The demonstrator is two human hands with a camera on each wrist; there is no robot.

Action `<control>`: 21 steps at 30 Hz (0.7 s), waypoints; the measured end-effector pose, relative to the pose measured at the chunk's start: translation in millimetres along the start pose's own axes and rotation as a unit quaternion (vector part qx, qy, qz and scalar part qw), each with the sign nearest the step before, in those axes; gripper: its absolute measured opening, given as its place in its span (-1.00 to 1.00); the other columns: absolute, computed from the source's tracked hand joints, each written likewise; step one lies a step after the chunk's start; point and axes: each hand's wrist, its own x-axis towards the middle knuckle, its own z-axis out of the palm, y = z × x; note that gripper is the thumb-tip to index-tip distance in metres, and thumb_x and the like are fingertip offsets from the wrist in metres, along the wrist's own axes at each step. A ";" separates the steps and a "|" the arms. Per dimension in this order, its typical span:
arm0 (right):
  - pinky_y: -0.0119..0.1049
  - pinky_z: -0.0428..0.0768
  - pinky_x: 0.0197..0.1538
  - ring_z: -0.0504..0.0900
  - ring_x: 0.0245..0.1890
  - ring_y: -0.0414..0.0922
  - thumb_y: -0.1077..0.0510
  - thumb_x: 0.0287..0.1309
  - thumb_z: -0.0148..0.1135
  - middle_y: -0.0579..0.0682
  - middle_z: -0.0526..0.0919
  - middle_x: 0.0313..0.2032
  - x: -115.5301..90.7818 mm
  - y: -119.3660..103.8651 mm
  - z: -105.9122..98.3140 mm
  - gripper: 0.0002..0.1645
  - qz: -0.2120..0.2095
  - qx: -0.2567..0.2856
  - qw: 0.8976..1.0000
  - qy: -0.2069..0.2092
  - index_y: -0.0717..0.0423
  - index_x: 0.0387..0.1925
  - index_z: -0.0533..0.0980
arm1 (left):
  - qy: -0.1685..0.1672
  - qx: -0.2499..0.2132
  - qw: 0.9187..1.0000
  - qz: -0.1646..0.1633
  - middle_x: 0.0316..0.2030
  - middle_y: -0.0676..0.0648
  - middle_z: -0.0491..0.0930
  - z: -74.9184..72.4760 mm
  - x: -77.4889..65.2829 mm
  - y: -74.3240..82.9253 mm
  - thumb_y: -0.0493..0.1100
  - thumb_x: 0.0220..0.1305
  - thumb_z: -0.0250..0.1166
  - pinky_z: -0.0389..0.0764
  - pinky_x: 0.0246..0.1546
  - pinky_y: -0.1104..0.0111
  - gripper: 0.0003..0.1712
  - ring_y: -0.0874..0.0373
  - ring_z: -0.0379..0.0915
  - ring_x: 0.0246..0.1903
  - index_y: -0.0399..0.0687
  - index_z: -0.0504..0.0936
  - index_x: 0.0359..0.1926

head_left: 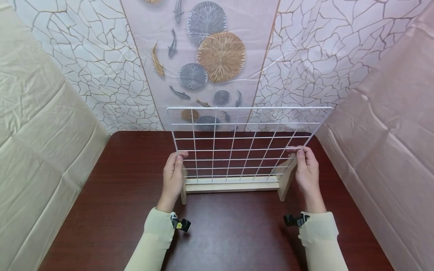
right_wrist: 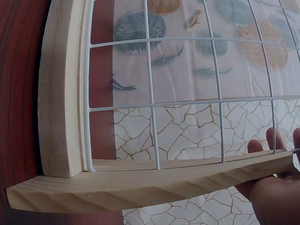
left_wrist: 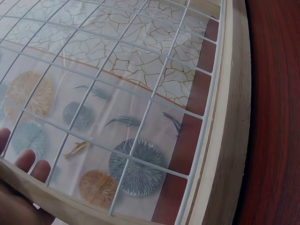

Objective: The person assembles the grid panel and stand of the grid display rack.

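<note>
A white wire grid panel [head_left: 249, 108] stands upright in a pale wooden stand [head_left: 234, 187], leaning slightly, its lower edge along the stand's crossbar. My left hand [head_left: 173, 175] grips the panel's left edge near the top of the left wooden side piece [left_wrist: 70, 206]. On the opposite edge, my right hand [head_left: 307, 171] holds the panel by the right side piece [right_wrist: 117, 190]. Both thumbs face me, with the other fingers curled round behind. In the right wrist view, the panel's corner sits in a groove where crossbar [right_wrist: 61, 103] and side piece meet.
The stand rests on a dark red-brown table [head_left: 230, 229]. Behind it hangs a patterned cloth [head_left: 220, 56] with round and fish motifs. Beige cloth walls [head_left: 37, 113] rise on both sides. Each wrist wears a small black camera [head_left: 184, 225].
</note>
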 end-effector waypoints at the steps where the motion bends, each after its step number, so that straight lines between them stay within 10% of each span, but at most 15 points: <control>1: -0.41 0.58 -0.01 0.66 -0.16 -0.12 0.22 0.66 -0.09 -0.13 0.78 -0.20 -0.3 0.1 -0.3 -0.60 0.003 0.005 1.000 0.000 0.60 0.00 0.45 | -0.003 0.000 1.000 -0.003 0.06 -0.35 0.61 -0.1 -0.1 0.9 -0.30 0.68 -0.05 0.38 0.21 0.41 -0.65 -0.02 0.48 0.14 -0.45 0.62 0.09; 11: -0.44 0.58 -0.04 0.67 -0.14 -0.11 0.20 0.66 -0.06 -0.21 0.78 -0.21 -0.7 2.1 -2.5 -0.56 0.008 -0.018 1.000 0.001 0.64 -0.01 0.45 | -0.023 -0.014 1.000 -0.009 0.13 -0.39 0.56 -0.9 1.1 5.5 -0.29 0.69 -0.12 0.35 0.29 0.36 -0.63 -0.19 0.43 0.23 -0.45 0.54 0.18; 21: -0.42 0.57 0.01 0.66 -0.13 -0.13 0.20 0.67 -0.08 -0.10 0.79 -0.18 -0.6 3.1 -3.3 -0.54 0.002 0.002 1.000 -0.014 0.67 0.02 0.43 | -0.005 -0.003 1.000 0.007 0.03 -0.35 0.67 1.5 11.2 12.4 -0.24 0.72 -0.12 0.43 0.13 0.40 -0.62 0.10 0.52 0.04 -0.44 0.58 0.00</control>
